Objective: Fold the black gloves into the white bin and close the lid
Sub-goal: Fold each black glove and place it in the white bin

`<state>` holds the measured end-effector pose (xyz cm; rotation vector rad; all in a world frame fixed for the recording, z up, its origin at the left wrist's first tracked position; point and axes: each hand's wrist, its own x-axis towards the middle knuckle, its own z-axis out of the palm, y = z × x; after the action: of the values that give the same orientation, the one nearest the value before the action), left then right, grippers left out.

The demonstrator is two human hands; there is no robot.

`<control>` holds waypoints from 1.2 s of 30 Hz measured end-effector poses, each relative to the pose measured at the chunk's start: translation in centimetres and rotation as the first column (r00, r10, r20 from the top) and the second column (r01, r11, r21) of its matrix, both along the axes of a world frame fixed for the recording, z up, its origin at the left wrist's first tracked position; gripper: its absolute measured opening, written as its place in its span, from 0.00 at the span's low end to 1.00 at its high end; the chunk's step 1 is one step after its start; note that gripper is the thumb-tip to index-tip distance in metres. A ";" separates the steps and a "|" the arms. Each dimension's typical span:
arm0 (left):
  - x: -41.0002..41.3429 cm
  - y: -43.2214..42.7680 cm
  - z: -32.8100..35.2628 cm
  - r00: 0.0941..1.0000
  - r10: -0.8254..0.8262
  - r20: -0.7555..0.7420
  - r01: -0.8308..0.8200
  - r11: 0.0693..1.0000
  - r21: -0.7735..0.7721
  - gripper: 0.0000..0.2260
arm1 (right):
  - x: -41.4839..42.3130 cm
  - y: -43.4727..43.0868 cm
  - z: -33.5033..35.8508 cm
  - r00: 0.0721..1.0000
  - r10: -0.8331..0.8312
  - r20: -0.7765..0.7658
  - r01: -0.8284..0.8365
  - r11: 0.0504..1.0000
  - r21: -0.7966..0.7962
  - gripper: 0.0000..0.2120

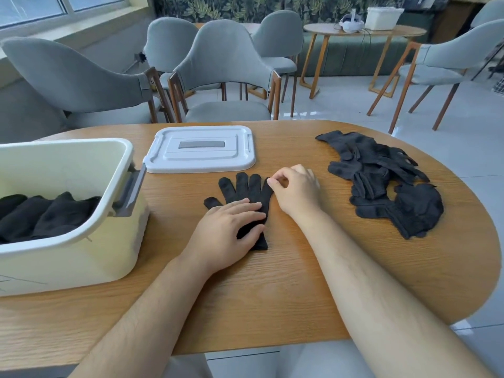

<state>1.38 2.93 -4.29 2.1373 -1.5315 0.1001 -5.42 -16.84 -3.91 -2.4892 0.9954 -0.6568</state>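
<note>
A black glove (246,190) lies flat on the wooden table (272,290), fingers pointing away from me. My left hand (227,234) presses flat on its palm and cuff. My right hand (296,190) pinches the tip of the glove's rightmost finger with curled fingers. The white bin (68,257) stands open at the left with several folded black gloves (41,216) inside. Its white lid (200,148) lies flat on the table behind the glove. A pile of loose black gloves (387,178) sits at the right.
Grey chairs (223,77) stand close behind the table's far edge. Farther back, a round wooden table (365,32) carries a white basket and a headset. The table's rounded right edge lies just past the glove pile.
</note>
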 end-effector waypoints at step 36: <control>-0.3 4.7 0.6 0.998 -0.016 -0.061 0.011 0.996 -0.088 0.18 | -8.0 5.1 1.1 0.810 0.586 0.020 -0.585 0.808 0.067 0.15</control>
<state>1.06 7.64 -3.71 2.0421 -1.4786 0.0938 -13.45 -11.71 -2.81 -2.5287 0.1936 -0.4041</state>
